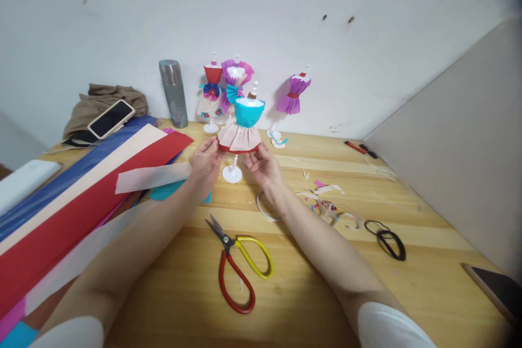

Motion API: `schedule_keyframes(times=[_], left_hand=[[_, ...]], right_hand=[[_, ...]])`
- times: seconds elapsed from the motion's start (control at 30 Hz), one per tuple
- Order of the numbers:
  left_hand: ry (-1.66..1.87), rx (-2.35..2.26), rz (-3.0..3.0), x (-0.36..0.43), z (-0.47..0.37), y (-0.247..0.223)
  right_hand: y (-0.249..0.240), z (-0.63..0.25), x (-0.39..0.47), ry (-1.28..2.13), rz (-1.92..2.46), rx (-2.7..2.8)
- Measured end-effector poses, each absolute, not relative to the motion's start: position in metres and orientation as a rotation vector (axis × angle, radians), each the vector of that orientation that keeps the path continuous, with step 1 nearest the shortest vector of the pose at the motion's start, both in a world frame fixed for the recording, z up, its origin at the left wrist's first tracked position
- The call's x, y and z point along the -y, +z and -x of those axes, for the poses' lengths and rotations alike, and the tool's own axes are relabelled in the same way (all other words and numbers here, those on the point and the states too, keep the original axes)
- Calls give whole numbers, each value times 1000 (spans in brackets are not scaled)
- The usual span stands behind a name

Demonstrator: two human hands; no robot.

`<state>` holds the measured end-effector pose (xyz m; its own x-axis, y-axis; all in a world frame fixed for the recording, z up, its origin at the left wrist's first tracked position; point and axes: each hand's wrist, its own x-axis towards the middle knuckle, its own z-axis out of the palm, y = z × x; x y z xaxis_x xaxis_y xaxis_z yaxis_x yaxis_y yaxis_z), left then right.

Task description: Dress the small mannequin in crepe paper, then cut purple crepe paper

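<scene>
Right now, you are holding a small dress form with a teal bodice and pale pink skirt (241, 130) upright near the table's far side, its white round base (232, 175) resting on the table (310, 283). Your left hand (206, 160) is pinching one side of the red hem (240, 150), and your right hand (264, 167) is pinching the other; both sets of fingers are standing narrow on the paper, though the skirt is hiding some of the tips.

Behind it, a form with a red bodice (212, 74) and a purple-ruffled form (248, 72) are standing close together, the second being partly covered by yours. Apart from them, a form in a purple dress (294, 95) is standing to the right. A metal bottle (174, 95) is standing to the left.

Nearer you, scissors (227, 240) with red and yellow handles are lying between your forearms. Your right wrist is covering part of a white ring (264, 211), and tangled scraps (326, 206) are lying beyond it, hard to tell apart. Your left arm is hiding parts of a teal sheet (165, 191) and a pale strip (150, 176). The left edge is cutting off a red sheet (93, 206); the right edge is cutting off a dark flat device (495, 288).
</scene>
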<state>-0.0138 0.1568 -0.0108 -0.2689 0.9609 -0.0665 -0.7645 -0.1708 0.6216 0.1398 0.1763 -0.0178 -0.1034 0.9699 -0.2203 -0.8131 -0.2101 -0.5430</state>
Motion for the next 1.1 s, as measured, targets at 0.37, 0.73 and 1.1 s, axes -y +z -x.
schedule_keyframes(times=[0.37,0.73,1.1], left_hand=[[1495,-650,-441,-148,21,5],[1477,-687,-456,-146,16,8],[1639,-664,-437,-149,13,-2]], right_hand=[[-4,-142,-168,1841,586,290],[-4,-138,-166,1800,579,321],[-8,-137,-167,1688,624,337]])
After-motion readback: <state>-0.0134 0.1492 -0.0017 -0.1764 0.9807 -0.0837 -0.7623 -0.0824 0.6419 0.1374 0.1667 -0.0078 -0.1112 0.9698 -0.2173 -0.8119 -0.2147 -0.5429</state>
